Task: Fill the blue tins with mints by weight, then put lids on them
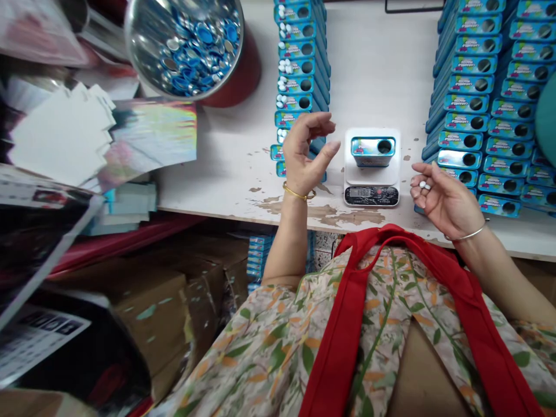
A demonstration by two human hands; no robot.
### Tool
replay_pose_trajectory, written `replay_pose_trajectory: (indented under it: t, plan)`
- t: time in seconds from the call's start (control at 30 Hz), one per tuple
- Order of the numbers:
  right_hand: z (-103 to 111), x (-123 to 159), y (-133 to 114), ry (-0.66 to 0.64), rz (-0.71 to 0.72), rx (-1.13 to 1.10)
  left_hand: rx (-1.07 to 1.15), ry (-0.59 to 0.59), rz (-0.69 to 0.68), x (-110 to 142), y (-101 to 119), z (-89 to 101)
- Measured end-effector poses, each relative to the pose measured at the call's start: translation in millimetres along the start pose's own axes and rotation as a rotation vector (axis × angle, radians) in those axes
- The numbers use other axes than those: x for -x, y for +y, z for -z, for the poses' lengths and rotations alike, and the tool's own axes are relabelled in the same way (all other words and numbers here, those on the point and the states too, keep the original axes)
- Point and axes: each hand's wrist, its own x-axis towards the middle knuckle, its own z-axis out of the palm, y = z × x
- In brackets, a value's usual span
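My left hand (306, 152) is beside the left row of blue tins (299, 66), thumb and curled fingers apart with nothing between them. Several tins in that row have white candies (284, 66) on top near the hole. Small white candies (424, 185) rest in the curled fingers of my right hand (449, 200), close to the right-hand tins (467, 101). Between my hands a single blue tin (371, 152) stands upright on a white kitchen scale (371, 178), its round dark hole uncovered. The scale's display is lit, but its figures are too blurred to read.
A metal pot (243, 63) of blue and silver caps stands at the back left of the white table (226, 174). Stacked printed card (147, 136) lies at its left. Cardboard boxes (160, 313) sit below the table edge. A teal round object (547, 119) is at far right.
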Motion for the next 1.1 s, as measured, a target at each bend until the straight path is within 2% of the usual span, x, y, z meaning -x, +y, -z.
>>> replay_pose_trajectory:
  t: [0.27,0.5,0.63,0.8,0.93,1.03,1.1]
  plan:
    - [-2.1,-0.5,-1.7,0.010,-0.003,-0.007,-0.020,0.010,-0.023,-3.4,13.2,-6.4]
    - [-2.9,-0.9,0.1,0.026,-0.015,-0.022,-0.157,-0.089,0.024,-9.0,10.5,-8.3]
    - [-4.2,-1.6,2.6,0.009,-0.024,-0.033,-0.098,-0.120,-0.072,-11.9,9.1,-12.1]
    - [-11.9,-5.1,13.3,-0.019,-0.068,-0.085,-0.046,-0.208,-0.168,-12.0,6.6,-32.5]
    - [-21.9,-10.7,22.9,0.001,-0.146,-0.182,-0.203,-0.240,-0.238,-9.0,28.5,-39.0]
    - [-28.5,-16.0,24.4,0.028,-0.118,-0.275,-0.373,-0.265,-0.315,-8.2,49.0,-32.8]
    - [-32.5,-19.1,22.5,0.033,-0.088,-0.314,-0.450,-0.275,-0.361,-8.8,54.9,-29.7]
